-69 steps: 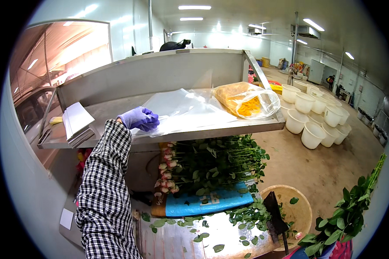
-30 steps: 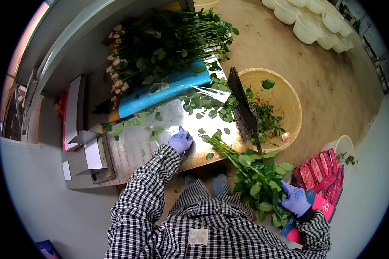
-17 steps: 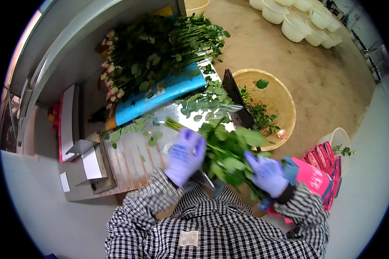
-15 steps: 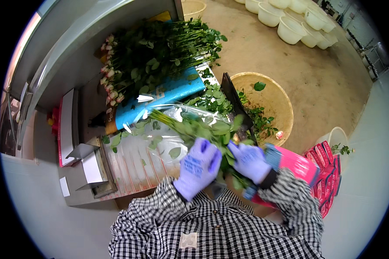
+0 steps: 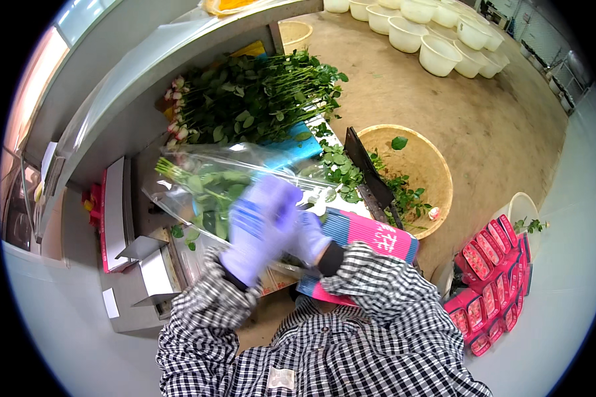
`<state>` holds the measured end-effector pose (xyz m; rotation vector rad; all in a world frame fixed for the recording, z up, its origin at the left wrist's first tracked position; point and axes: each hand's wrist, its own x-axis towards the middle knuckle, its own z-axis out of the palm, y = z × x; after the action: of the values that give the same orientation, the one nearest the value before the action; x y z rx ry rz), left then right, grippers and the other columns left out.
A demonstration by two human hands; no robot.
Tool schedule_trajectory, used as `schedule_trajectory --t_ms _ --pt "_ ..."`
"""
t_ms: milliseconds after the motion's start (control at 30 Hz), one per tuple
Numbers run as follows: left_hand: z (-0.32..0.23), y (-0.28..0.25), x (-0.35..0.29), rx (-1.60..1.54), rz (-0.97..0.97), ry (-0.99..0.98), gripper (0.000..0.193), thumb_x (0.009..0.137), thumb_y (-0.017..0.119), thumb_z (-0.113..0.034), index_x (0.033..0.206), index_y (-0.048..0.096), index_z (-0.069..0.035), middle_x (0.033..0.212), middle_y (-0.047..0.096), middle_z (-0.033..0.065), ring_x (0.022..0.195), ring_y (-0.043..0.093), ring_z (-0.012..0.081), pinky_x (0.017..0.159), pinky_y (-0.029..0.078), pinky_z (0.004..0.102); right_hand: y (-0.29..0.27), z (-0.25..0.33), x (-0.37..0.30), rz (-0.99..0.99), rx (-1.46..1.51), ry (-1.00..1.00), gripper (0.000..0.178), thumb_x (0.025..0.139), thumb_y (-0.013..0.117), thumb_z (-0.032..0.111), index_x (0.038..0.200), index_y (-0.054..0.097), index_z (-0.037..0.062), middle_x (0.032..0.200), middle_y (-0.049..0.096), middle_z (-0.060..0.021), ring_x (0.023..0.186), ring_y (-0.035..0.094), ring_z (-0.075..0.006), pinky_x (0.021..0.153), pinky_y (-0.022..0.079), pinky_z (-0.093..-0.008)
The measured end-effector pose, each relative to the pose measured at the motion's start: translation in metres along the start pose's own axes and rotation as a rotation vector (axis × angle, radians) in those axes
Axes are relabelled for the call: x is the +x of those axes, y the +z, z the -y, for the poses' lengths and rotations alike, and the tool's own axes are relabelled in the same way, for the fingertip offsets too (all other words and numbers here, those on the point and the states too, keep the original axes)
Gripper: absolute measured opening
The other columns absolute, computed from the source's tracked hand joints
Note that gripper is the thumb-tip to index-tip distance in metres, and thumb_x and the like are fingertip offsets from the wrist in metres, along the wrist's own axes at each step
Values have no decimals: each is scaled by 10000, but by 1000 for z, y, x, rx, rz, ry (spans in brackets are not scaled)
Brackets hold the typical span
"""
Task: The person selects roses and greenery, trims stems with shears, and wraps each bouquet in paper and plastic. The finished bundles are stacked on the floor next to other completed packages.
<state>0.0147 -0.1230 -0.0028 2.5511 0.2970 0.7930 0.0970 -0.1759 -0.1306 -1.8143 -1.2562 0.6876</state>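
Observation:
Leafy green rose stems (image 5: 208, 188) lie bunched at a slant, their cut ends toward the left, with clear plastic film (image 5: 159, 193) about them. Over the near end of this bunch is my left hand (image 5: 261, 228) in a lilac glove, its fingers smeared by motion. My right hand (image 5: 309, 239), also gloved, is close against it; its fingers are hidden behind the left one. Whatever flower heads the bunch has are hidden by my hands. A pink and blue ribbed card (image 5: 377, 238) reaches out under my right forearm.
Pink-white roses with long stems (image 5: 258, 99) are piled at the back of the table on a blue wrapper (image 5: 295, 147). A dark metal edge (image 5: 371, 175) stands beside a tan tub (image 5: 444, 165) holding leaves. Packed pink bundles (image 5: 487, 284) stand at right; white tubs (image 5: 437, 56) fill the far floor.
Both hands and the leafy bunch have moved left, and my hands have come together. The clear film now covers the stems. More of the pink and blue card shows at the right.

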Motion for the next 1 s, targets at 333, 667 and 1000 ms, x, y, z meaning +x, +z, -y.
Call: schedule_trajectory --t_ms 333,667,1000 --pt "-28 19 -78 -225 366 242 67 789 641 -97 835 608 -61 795 591 98 668 603 274 599 489 371 -40 -47 37 -187 -233 98 396 904 578 314 1209 535 65 959 683 -100 847 657 -211 789 531 -358" --pt "-24 62 -100 -367 553 25 80 797 656 -138 854 625 -91 771 585 82 668 599 269 596 498 362 17 -89 41 217 -239 89 682 766 627 580 1188 609 44 1026 669 -201 983 632 -340 867 486 -418" --pt "-2 100 -158 -524 369 -775 82 838 577 -48 770 575 -3 673 522 110 601 532 220 570 419 323 78 -99 -36 28 -479 -346 528 869 564 405 1303 504 110 1374 456 -183 1290 405 -335 1076 323 -459"
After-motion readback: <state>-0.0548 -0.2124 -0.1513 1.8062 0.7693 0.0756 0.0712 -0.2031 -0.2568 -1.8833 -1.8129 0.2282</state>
